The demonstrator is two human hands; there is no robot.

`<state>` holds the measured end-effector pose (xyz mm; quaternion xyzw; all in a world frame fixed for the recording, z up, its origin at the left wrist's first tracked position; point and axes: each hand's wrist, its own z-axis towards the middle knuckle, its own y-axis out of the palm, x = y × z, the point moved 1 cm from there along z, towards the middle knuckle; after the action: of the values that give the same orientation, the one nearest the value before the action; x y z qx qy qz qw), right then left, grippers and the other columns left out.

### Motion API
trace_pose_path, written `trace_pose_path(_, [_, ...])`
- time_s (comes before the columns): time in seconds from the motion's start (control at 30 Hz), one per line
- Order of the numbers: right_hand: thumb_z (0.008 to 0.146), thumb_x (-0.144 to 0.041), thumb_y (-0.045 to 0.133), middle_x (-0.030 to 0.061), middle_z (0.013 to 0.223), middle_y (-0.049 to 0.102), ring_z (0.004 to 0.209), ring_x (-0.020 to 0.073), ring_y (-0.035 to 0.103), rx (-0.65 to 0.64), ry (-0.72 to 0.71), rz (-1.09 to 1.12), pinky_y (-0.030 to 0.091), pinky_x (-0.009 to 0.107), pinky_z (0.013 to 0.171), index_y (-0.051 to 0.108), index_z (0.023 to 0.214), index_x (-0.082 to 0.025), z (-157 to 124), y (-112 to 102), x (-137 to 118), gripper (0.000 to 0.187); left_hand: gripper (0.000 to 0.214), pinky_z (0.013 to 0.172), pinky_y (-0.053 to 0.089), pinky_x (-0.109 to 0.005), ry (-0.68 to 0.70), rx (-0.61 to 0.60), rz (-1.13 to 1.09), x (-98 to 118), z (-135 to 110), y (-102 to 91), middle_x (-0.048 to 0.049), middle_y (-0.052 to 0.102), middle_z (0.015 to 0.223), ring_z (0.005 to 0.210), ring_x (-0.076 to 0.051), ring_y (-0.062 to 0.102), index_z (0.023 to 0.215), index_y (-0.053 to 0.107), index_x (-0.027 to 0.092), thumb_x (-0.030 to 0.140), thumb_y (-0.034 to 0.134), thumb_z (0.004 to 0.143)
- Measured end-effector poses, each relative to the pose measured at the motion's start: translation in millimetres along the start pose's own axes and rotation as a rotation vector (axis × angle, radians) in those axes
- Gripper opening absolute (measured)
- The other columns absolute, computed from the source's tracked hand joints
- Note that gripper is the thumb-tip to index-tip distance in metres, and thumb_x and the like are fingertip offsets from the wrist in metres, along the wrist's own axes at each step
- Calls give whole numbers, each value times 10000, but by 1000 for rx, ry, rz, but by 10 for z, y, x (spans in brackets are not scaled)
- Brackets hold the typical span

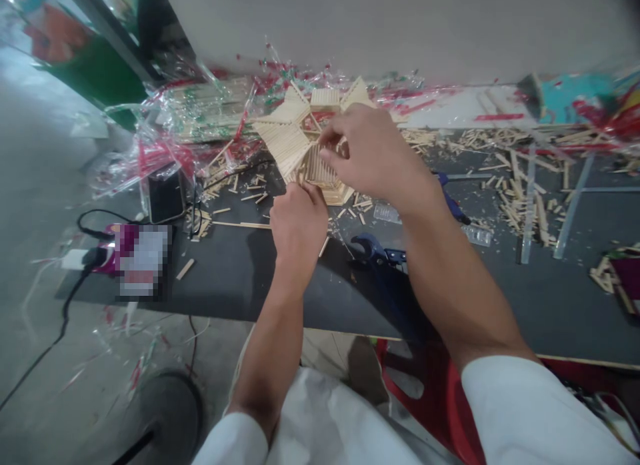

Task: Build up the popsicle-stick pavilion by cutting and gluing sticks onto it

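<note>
Head view: pale star-shaped wooden-stick structure [286, 142] sits toward the far side of the dark flat tabletop [225, 275]. Left hand [299, 220] fingers curled at its near edge, right hand [367, 148] fingers bent over its middle; can't tell if either grips anything.

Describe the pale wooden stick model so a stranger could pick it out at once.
Find the long dark-grey table against the pale wall. Near its far side, the bare left hand and right hand are both at the pale wooden stick model. Unlike the loose wooden bits scattered about, its sticks form flared, ribbed panels around an open middle.
</note>
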<state>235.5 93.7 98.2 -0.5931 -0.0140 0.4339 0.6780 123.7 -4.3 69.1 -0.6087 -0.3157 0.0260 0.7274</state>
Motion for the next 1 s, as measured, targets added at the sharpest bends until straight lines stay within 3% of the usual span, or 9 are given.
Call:
trace_pose_path(0.1, [942,-253,725,128,1085,724,1056,344,685,10,4,-9,540,502,948,681,853,-273,0,2,-4,101,382,863,536,-394,10,0,11,10,-11,-2,-205,779,937,939,-302,748,946,731,144,284,405,1089])
trace_pose_path(0.33, [953,-383,735,111,999,745,1110,365,679,-2,-8,19,540,503,933,720,897,-300,2,-10,11,102,423,828,515,-382,42,12,30,-53,-2,36,-184,782,920,871,-280,730,916,730,166,290,369,1098])
trace_pose_path(0.7, [987,-501,672,132,1050,763,1114,371,684,-23,-3,-2,542,489,927,736,931,-297,-3,-35,0,221,393,867,515,-400,35,33,-25,-114,-29,-23,-167,753,883,925,-294,726,845,703,193,306,405,1074])
trace_pose_path(0.87, [989,-319,673,113,1139,767,1126,338,687,-23,32,-38,545,458,958,725,914,-302,-27,-66,-79,93,390,895,502,-403,52,38,6,-169,-39,-33,-158,744,884,923,-286,702,840,680,203,317,386,1069])
trace_pose_path(1.0, [983,-176,672,143,1257,747,1176,309,687,-52,59,-105,526,421,1017,734,1003,-227,-41,-89,-152,83,409,903,495,-410,76,47,9,-185,-20,-16,-161,735,886,937,-289,693,859,681,203,339,359,1070])
